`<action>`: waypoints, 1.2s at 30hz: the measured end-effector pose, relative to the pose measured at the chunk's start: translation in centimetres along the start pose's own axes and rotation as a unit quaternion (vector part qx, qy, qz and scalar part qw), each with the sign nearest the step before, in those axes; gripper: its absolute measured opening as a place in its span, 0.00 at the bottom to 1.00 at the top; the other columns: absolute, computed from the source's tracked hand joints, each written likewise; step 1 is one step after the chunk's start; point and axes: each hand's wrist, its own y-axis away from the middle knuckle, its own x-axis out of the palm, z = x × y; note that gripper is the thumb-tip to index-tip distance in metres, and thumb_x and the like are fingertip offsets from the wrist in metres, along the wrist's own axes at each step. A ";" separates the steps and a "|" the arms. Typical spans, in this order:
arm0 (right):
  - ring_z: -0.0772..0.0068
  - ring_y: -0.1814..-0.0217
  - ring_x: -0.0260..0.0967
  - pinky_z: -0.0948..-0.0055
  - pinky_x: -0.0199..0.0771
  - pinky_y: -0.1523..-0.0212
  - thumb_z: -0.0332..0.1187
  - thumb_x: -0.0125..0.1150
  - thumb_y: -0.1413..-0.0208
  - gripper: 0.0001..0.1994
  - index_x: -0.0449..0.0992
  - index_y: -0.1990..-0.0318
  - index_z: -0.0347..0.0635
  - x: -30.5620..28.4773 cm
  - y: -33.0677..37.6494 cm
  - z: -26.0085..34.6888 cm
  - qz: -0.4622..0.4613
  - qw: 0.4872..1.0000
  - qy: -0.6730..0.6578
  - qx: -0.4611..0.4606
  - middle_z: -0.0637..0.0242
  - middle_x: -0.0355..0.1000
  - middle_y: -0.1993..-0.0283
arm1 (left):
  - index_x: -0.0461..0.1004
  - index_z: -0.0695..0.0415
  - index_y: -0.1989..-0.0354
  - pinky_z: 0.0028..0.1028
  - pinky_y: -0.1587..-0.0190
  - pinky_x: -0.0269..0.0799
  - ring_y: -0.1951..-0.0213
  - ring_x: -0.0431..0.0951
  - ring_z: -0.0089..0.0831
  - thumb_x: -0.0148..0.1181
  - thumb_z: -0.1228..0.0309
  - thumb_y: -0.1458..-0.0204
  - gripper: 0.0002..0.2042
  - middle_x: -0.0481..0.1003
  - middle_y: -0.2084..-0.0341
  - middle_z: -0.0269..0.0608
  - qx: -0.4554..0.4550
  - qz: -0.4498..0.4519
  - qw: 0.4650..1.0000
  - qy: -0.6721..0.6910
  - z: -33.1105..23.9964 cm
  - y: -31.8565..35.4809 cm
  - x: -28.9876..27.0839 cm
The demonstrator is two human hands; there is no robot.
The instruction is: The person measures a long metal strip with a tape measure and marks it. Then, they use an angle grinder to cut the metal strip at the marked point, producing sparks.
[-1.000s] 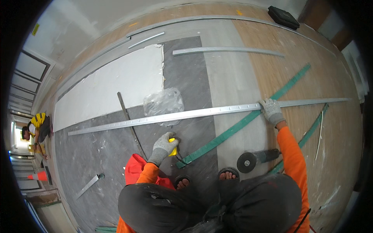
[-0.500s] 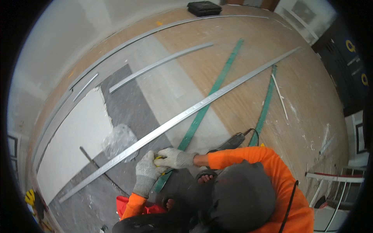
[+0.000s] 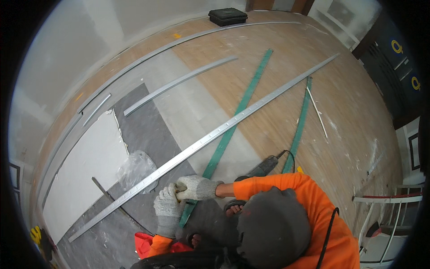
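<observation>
My left hand [image 3: 166,210] and my right hand [image 3: 197,187], both in grey knitted gloves, meet just in front of me with fingers closed together. A bit of yellow shows between them; most of what they grip is covered by the gloves. Just beyond them runs a long silver metal channel [image 3: 202,141], slanting from lower left to upper right. It lies across two green strips [image 3: 233,126]. One green strip's near end passes under my right wrist. Right of my hands, a corded dark power tool [image 3: 263,167] rests on the floor behind my orange right sleeve.
Left of the channel lie a crumpled clear plastic bag [image 3: 138,169], a white board [image 3: 89,163] and a thin dark bar [image 3: 114,202]. Further metal channels [image 3: 179,85] lie toward the wall. A black case [image 3: 228,17] stands at the back. A white-framed metal rack [image 3: 389,199] is at right.
The yellow thing between my gloves shows less now, and my hands have shifted slightly. The whole view has moved a little; the channels and strips lie as before.
</observation>
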 end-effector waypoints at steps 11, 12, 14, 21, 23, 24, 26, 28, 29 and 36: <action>0.55 0.55 0.79 0.61 0.76 0.51 0.39 0.70 0.45 0.18 0.79 0.55 0.33 -0.2 1.5 -0.3 0.059 0.990 -0.095 0.092 0.53 0.80 0.61 | 0.56 0.60 0.27 0.44 0.57 0.75 0.56 0.80 0.43 0.71 0.55 0.52 0.45 0.77 0.58 0.45 0.002 0.041 0.998 0.048 -1.1 1.1 2.1; 0.56 0.54 0.79 0.61 0.76 0.50 0.39 0.70 0.45 0.18 0.78 0.54 0.33 0.3 1.8 -0.1 0.039 0.996 -0.053 0.054 0.53 0.80 0.60 | 0.55 0.60 0.27 0.44 0.58 0.76 0.57 0.80 0.44 0.72 0.55 0.52 0.46 0.77 0.58 0.46 0.008 0.025 0.998 0.064 -1.0 1.2 2.2; 0.58 0.50 0.77 0.62 0.75 0.48 0.40 0.68 0.43 0.20 0.77 0.51 0.33 0.5 2.1 -0.1 0.011 1.000 -0.001 0.018 0.52 0.79 0.55 | 0.53 0.61 0.26 0.45 0.58 0.76 0.58 0.81 0.45 0.73 0.56 0.53 0.49 0.78 0.59 0.47 0.017 -0.006 0.995 0.095 -1.1 1.5 2.4; 0.64 0.42 0.75 0.66 0.73 0.40 0.38 0.60 0.35 0.21 0.75 0.40 0.35 -1.2 1.0 -2.1 0.123 0.981 -0.150 -0.031 0.54 0.78 0.45 | 0.52 0.61 0.25 0.37 0.54 0.79 0.54 0.82 0.39 0.76 0.63 0.57 0.50 0.80 0.56 0.47 -0.167 0.025 0.943 0.288 -1.7 0.4 0.9; 0.67 0.42 0.74 0.68 0.73 0.40 0.37 0.59 0.34 0.20 0.75 0.38 0.37 -1.8 1.1 -2.6 0.141 0.973 -0.176 -0.047 0.57 0.78 0.44 | 0.55 0.62 0.26 0.35 0.51 0.77 0.52 0.81 0.35 0.76 0.61 0.55 0.48 0.79 0.54 0.48 -0.261 0.108 0.867 0.411 -1.4 -0.3 -0.6; 0.68 0.42 0.74 0.68 0.73 0.40 0.37 0.59 0.34 0.20 0.75 0.38 0.38 -2.1 1.0 -2.4 0.149 0.972 -0.173 -0.058 0.58 0.78 0.44 | 0.56 0.62 0.27 0.34 0.50 0.76 0.51 0.80 0.33 0.74 0.60 0.53 0.46 0.78 0.52 0.48 -0.242 0.098 0.849 0.459 -1.3 -0.2 -0.9; 0.70 0.42 0.73 0.69 0.72 0.40 0.37 0.59 0.33 0.20 0.76 0.38 0.39 -2.7 0.7 -2.1 0.173 0.968 -0.167 -0.064 0.59 0.77 0.44 | 0.58 0.62 0.28 0.32 0.48 0.75 0.50 0.78 0.30 0.71 0.59 0.49 0.42 0.77 0.49 0.47 -0.201 0.095 0.803 0.553 -1.3 0.2 -0.3; 0.70 0.41 0.73 0.69 0.72 0.39 0.37 0.59 0.33 0.19 0.76 0.38 0.40 -3.6 0.8 -1.9 0.194 0.966 -0.166 -0.045 0.59 0.77 0.43 | 0.59 0.62 0.29 0.32 0.45 0.73 0.48 0.77 0.30 0.68 0.59 0.44 0.38 0.75 0.46 0.46 -0.156 0.147 0.731 0.648 -0.7 0.2 1.2; 0.69 0.41 0.73 0.68 0.72 0.39 0.38 0.60 0.34 0.19 0.77 0.39 0.41 -3.7 0.6 -1.1 0.201 0.967 -0.152 -0.045 0.59 0.77 0.43 | 0.59 0.63 0.29 0.32 0.44 0.73 0.47 0.77 0.30 0.66 0.60 0.41 0.36 0.74 0.44 0.45 -0.129 0.179 0.689 0.690 0.0 0.4 1.4; 0.60 0.45 0.76 0.64 0.74 0.40 0.38 0.63 0.37 0.16 0.80 0.45 0.41 -3.6 1.2 -1.0 0.217 0.970 0.007 -0.106 0.59 0.78 0.50 | 0.65 0.61 0.33 0.27 0.52 0.76 0.56 0.78 0.26 0.60 0.51 0.37 0.32 0.76 0.50 0.40 -0.102 0.244 0.561 0.784 0.3 2.5 3.1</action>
